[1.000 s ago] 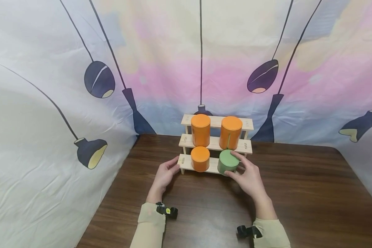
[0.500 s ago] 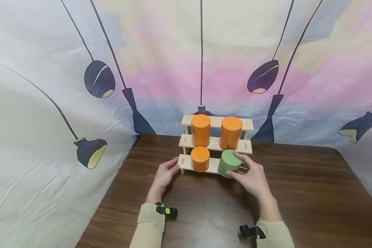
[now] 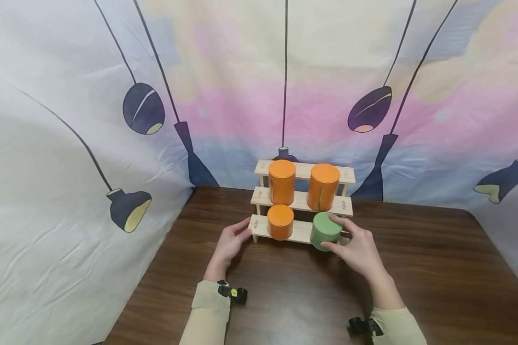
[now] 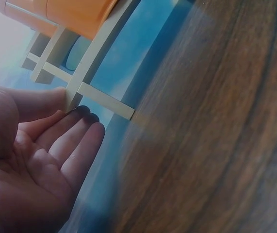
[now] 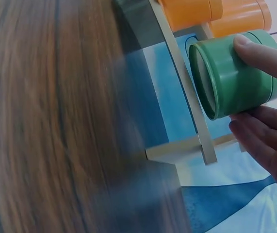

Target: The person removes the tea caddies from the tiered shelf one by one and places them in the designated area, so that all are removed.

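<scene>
My right grip [image 3: 357,247]: I hold the green canister [image 3: 325,232] around its side.
My left grip [image 3: 230,242]: I pinch the three-tier wooden rack's [image 3: 300,200] lowest left end.

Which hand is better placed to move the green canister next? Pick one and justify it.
Right, I'd judge. The right hand already grips the green canister, while the left hand pinches the opposite end of the wooden rack.
</scene>
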A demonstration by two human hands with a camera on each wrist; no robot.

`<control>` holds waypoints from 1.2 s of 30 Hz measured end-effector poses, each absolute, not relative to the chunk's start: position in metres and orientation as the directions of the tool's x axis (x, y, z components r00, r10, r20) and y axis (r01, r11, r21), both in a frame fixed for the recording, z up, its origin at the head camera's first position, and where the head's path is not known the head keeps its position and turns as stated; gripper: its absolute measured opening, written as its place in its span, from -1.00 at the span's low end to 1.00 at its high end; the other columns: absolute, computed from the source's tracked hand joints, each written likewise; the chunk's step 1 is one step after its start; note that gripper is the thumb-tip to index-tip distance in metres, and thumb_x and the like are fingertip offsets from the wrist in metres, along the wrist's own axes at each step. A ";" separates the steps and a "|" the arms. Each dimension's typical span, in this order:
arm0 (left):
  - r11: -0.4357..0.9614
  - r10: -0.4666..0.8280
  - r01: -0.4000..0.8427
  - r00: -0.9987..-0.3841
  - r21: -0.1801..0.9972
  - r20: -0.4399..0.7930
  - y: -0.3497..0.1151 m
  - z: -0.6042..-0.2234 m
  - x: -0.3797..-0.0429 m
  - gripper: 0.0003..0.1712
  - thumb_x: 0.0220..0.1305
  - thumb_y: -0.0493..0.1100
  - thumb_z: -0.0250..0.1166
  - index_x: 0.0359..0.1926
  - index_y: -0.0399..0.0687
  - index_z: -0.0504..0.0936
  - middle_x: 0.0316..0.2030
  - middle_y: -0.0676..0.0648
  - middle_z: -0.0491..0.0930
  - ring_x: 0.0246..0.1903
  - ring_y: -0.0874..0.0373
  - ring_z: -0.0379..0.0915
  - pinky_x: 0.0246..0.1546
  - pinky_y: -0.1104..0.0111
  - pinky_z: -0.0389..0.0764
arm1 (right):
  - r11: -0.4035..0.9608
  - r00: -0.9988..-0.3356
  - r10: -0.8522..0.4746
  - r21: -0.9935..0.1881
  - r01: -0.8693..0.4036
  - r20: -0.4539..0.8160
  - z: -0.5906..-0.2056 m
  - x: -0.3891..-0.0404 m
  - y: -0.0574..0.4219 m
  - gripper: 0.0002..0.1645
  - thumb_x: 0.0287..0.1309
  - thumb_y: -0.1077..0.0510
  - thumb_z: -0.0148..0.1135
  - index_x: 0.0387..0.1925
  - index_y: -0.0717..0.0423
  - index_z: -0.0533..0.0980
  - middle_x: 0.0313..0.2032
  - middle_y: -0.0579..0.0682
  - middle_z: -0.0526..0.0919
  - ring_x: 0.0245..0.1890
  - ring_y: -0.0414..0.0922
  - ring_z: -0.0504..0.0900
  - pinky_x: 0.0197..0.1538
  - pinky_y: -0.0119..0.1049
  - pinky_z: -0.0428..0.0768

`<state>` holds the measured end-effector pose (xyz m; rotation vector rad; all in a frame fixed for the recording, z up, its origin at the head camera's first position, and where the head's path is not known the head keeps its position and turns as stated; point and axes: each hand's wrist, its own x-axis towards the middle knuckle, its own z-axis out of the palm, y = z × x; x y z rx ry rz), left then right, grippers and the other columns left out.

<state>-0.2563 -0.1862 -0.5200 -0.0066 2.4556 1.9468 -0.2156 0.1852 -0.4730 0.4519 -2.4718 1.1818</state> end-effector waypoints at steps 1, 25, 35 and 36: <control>0.232 0.001 -0.008 -1.000 0.973 -0.009 -0.186 -0.520 -0.257 -0.48 0.55 -0.17 0.29 0.46 -0.07 0.58 0.43 -0.10 0.54 0.53 -0.11 0.29 0.56 -0.13 0.16 | 0.605 -0.882 -0.125 -0.671 -0.430 0.454 -0.473 -0.215 0.187 -0.01 -0.15 0.06 0.83 0.39 -0.01 0.59 0.16 0.11 0.76 0.06 0.11 0.78 0.09 0.20 0.72; 0.232 -0.012 -0.012 -1.000 0.973 -0.009 -0.184 -0.522 -0.257 -0.49 0.57 -0.18 0.28 0.46 -0.05 0.58 0.43 -0.07 0.54 0.52 -0.10 0.30 0.56 -0.14 0.16 | 0.578 -0.906 0.047 -0.752 -0.319 0.421 -0.460 -0.204 0.236 -0.04 -0.02 0.03 0.77 0.45 -0.03 0.56 0.17 0.16 0.75 -0.06 -0.38 0.73 -0.06 -0.67 0.58; 0.238 -0.015 -0.021 -1.000 0.971 -0.018 -0.183 -0.519 -0.254 -0.49 0.57 -0.16 0.27 0.47 -0.04 0.57 0.44 -0.08 0.52 0.53 -0.11 0.29 0.56 -0.14 0.15 | 0.570 -0.906 0.055 -0.758 -0.316 0.419 -0.456 -0.203 0.247 -0.01 -0.04 0.05 0.78 0.45 -0.01 0.55 0.19 0.19 0.73 -0.12 -0.66 0.59 -0.08 -0.69 0.58; 0.236 -0.011 -0.018 -1.000 0.972 -0.016 -0.183 -0.519 -0.254 -0.48 0.57 -0.17 0.27 0.47 -0.05 0.57 0.44 -0.08 0.52 0.53 -0.11 0.28 0.57 -0.14 0.15 | 0.573 -0.906 0.057 -0.757 -0.314 0.419 -0.456 -0.203 0.249 -0.01 -0.05 0.05 0.79 0.45 0.00 0.55 0.18 0.19 0.73 -0.12 -0.66 0.58 -0.08 -0.69 0.58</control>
